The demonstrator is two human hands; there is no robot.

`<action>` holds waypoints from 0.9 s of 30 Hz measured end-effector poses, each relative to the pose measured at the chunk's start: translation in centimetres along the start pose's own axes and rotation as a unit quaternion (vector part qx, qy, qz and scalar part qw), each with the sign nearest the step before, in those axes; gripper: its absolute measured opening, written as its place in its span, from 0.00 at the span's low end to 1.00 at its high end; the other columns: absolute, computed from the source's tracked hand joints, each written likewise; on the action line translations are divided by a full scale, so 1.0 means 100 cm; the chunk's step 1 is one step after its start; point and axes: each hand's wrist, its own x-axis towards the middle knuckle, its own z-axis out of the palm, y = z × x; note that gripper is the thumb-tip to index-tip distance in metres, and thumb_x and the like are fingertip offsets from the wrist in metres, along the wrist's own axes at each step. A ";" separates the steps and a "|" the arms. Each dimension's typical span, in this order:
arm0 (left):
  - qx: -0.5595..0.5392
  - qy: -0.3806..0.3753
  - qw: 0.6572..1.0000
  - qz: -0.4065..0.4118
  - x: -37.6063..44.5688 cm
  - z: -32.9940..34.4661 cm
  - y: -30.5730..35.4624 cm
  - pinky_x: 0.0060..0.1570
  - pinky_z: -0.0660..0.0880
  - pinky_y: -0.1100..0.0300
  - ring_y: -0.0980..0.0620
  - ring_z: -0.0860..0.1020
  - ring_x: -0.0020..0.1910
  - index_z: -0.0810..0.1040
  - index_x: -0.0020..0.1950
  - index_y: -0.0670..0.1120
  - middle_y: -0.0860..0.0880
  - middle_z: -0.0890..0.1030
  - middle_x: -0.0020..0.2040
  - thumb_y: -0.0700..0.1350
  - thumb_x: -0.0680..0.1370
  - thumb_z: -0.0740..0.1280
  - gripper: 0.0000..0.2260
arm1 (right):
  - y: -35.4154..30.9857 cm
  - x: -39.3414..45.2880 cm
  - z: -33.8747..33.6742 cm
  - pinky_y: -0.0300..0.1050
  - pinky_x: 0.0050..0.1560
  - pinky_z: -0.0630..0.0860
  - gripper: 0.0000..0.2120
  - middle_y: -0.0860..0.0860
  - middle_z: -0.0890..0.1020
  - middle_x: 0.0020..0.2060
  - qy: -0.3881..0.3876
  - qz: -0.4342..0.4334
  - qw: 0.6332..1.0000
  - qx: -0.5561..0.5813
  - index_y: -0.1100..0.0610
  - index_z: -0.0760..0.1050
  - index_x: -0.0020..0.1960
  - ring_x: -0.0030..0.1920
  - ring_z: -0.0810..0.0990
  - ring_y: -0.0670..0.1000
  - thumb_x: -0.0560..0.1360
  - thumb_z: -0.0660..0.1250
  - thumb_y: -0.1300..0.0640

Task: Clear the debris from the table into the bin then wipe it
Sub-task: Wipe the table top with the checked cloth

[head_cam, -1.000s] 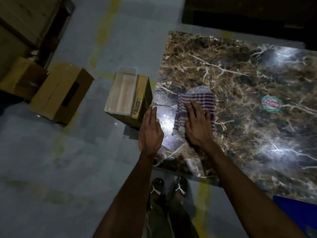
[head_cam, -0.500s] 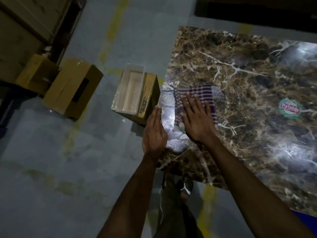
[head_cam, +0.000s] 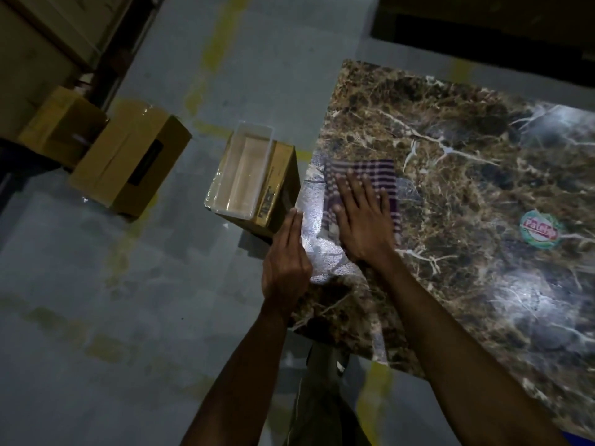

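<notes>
A brown marble-patterned table (head_cam: pixel 450 162) fills the right half of the view. A purple and white checked cloth (head_cam: pixel 380 175) lies near its left edge. My right hand (head_cam: pixel 360 220) presses flat on the cloth with its fingers spread and straight. My left hand (head_cam: pixel 286 262) lies flat with straight fingers at the table's left edge, just left of the cloth. A clear plastic bin (head_cam: pixel 241 175) sits on a cardboard box (head_cam: pixel 277 194) on the floor beside the table's left edge. No loose debris is visible on the table.
A round green and red sticker (head_cam: pixel 541 230) is on the table to the right. Two more cardboard boxes (head_cam: pixel 128 162) stand on the grey floor at the left, near a wooden crate (head_cam: pixel 42 37). My legs (head_cam: pixel 322 407) are below the table's near edge.
My right hand has slid the cloth a little farther up the table near its left edge. My left hand stays flat at the edge. The camera has shifted slightly.
</notes>
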 end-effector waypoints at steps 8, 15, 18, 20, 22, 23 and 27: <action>-0.022 -0.024 0.999 -0.038 0.001 -0.002 -0.001 0.44 0.78 0.60 0.50 0.79 0.64 0.65 0.81 0.46 0.52 0.62 0.82 0.37 0.83 0.59 0.25 | -0.012 -0.006 0.010 0.59 0.82 0.44 0.27 0.46 0.46 0.84 -0.051 -0.105 0.993 -0.028 0.46 0.45 0.85 0.84 0.42 0.50 0.87 0.42 0.43; -0.023 -0.036 0.998 -0.042 0.003 -0.009 0.005 0.41 0.64 0.69 0.49 0.81 0.53 0.64 0.82 0.46 0.52 0.62 0.83 0.37 0.81 0.61 0.28 | 0.007 0.042 -0.007 0.60 0.81 0.38 0.27 0.46 0.44 0.84 0.002 0.004 1.000 0.006 0.45 0.43 0.85 0.84 0.42 0.51 0.87 0.42 0.43; -0.026 -0.043 0.998 -0.047 0.003 -0.010 0.004 0.38 0.71 0.65 0.50 0.81 0.58 0.63 0.82 0.47 0.53 0.60 0.83 0.37 0.80 0.60 0.29 | -0.015 0.058 -0.002 0.60 0.81 0.39 0.27 0.48 0.45 0.84 -0.006 -0.017 1.000 0.000 0.47 0.43 0.85 0.84 0.42 0.52 0.87 0.42 0.44; -0.036 -0.049 0.997 -0.050 0.003 -0.009 0.004 0.39 0.73 0.64 0.48 0.81 0.57 0.64 0.82 0.47 0.53 0.60 0.83 0.37 0.81 0.60 0.29 | -0.017 0.044 0.002 0.59 0.82 0.40 0.27 0.49 0.46 0.84 -0.024 -0.074 0.997 -0.019 0.48 0.45 0.85 0.84 0.42 0.53 0.87 0.43 0.44; -0.053 -0.045 0.996 -0.057 0.004 -0.009 0.005 0.40 0.74 0.63 0.48 0.81 0.55 0.64 0.82 0.48 0.53 0.61 0.83 0.38 0.82 0.61 0.28 | -0.008 0.022 0.002 0.57 0.82 0.41 0.27 0.48 0.47 0.84 -0.043 -0.127 0.990 -0.039 0.48 0.45 0.85 0.84 0.42 0.52 0.87 0.43 0.44; -0.060 -0.041 0.996 -0.059 0.004 -0.010 0.006 0.40 0.76 0.62 0.49 0.81 0.55 0.64 0.82 0.49 0.54 0.61 0.83 0.38 0.82 0.60 0.27 | 0.001 0.014 -0.001 0.57 0.82 0.42 0.27 0.47 0.48 0.84 -0.051 -0.138 0.988 -0.040 0.47 0.46 0.85 0.84 0.43 0.51 0.87 0.42 0.43; -0.058 -0.039 0.995 -0.065 0.005 -0.011 0.006 0.43 0.78 0.59 0.51 0.80 0.56 0.64 0.82 0.50 0.56 0.61 0.83 0.40 0.83 0.59 0.26 | 0.022 0.031 -0.014 0.59 0.82 0.45 0.27 0.47 0.49 0.84 -0.033 -0.085 0.996 -0.026 0.46 0.47 0.85 0.84 0.45 0.51 0.87 0.42 0.43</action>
